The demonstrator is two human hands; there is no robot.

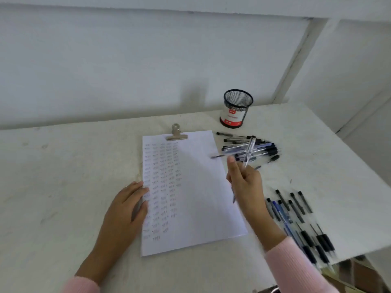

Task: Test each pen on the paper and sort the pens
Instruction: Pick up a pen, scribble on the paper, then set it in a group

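Pen pinched in the right grip may snag the far pile and scatter it; left grip flat on paper.

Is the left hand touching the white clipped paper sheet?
Touching: the head view shows the left hand with fingertips lying flat over the left edge of the white paper sheet.

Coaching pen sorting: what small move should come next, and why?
Probably lower the right hand so its pen marks the paper: it grips the pen over the paper's blank right part, while the left hand rests on the left edge.
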